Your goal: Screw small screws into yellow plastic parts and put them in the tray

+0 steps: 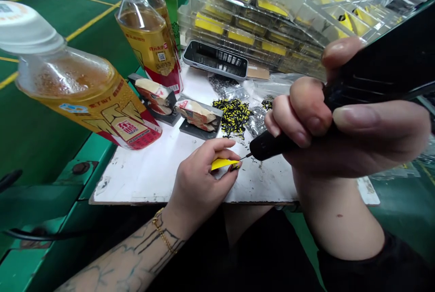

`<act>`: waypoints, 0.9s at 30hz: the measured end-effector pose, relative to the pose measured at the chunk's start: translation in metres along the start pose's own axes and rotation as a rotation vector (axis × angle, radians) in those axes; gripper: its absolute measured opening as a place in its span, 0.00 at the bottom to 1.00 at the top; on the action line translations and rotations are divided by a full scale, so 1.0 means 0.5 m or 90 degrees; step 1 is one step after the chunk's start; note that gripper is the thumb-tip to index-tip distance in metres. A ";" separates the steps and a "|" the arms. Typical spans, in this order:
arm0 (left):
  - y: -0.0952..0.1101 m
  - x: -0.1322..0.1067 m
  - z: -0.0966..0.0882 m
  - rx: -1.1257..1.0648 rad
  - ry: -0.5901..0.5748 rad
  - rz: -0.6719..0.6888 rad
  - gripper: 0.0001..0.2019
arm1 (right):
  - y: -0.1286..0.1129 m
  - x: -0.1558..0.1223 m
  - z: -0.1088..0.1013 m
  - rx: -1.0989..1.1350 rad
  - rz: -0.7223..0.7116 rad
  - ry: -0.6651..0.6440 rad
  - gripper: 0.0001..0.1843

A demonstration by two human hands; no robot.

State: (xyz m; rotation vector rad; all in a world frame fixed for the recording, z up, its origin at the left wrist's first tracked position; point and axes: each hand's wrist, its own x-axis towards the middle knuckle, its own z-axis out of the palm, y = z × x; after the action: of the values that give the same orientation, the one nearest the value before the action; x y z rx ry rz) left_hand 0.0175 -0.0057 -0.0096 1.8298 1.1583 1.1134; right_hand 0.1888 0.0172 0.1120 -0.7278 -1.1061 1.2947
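Observation:
My left hand point(200, 178) rests on the white work board point(146, 174) and pinches a small yellow part point(222, 163) between thumb and fingers. My right hand point(343, 115) is wrapped round a black electric screwdriver point(272, 144). Its thin bit tip touches the yellow part's right end. Just behind the part lies a heap of small black and yellow pieces point(234, 115).
Two drink bottles stand at the left, one close point(84, 92), one further back point(149, 33). A dark phone point(215, 60), two taped black blocks point(197, 117) and stacked clear trays with yellow parts point(272, 15) fill the back. Green bench surface point(50, 124) surrounds the board.

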 end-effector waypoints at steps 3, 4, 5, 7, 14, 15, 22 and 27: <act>0.000 0.000 0.000 -0.012 0.001 0.009 0.23 | 0.009 -0.004 -0.001 0.017 0.004 -0.008 0.18; 0.000 0.000 0.000 -0.013 0.002 0.010 0.22 | 0.011 -0.005 -0.001 0.020 0.006 -0.010 0.19; 0.001 0.000 0.000 -0.011 0.003 0.011 0.22 | 0.012 -0.006 -0.001 0.021 0.008 -0.012 0.19; 0.003 0.001 0.000 -0.004 -0.001 0.013 0.20 | 0.013 -0.007 0.000 0.017 0.012 -0.017 0.20; 0.005 0.002 -0.002 -0.002 -0.007 0.010 0.18 | 0.011 -0.008 0.002 0.003 0.011 -0.015 0.20; 0.006 0.002 -0.002 -0.004 -0.007 0.010 0.17 | 0.012 -0.009 0.002 0.003 0.010 -0.016 0.20; 0.009 0.003 -0.004 0.021 -0.014 0.019 0.11 | 0.018 -0.014 0.010 0.001 0.018 -0.009 0.21; 0.008 0.003 -0.002 0.043 -0.014 0.029 0.16 | 0.020 -0.019 0.015 0.000 0.023 -0.014 0.20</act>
State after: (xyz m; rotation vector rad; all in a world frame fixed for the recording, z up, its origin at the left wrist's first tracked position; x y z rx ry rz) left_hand 0.0182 -0.0057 -0.0055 1.9240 1.1600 1.0890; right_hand 0.1790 0.0085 0.1034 -0.7380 -1.1151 1.3363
